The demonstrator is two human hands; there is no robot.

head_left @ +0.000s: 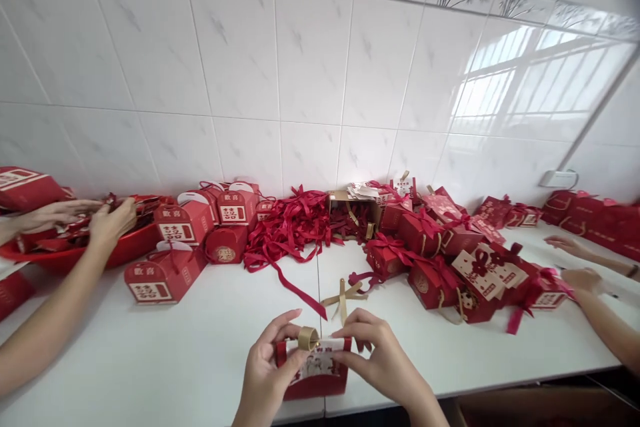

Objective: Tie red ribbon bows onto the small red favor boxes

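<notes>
Fingers (294,367) bent — L hand (265,370), R hand (381,352), box (315,387) btwn.

The left hand (267,361) hides some of the red box (316,388). The right edge cuts off the red bags (607,223). Tiny words on the pale cards (466,269) are too small to read.

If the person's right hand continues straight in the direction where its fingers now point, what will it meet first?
The right hand would probably meet the small red box first; its fingertips seem to be right at it, though exact contact is hard to judge.
</notes>
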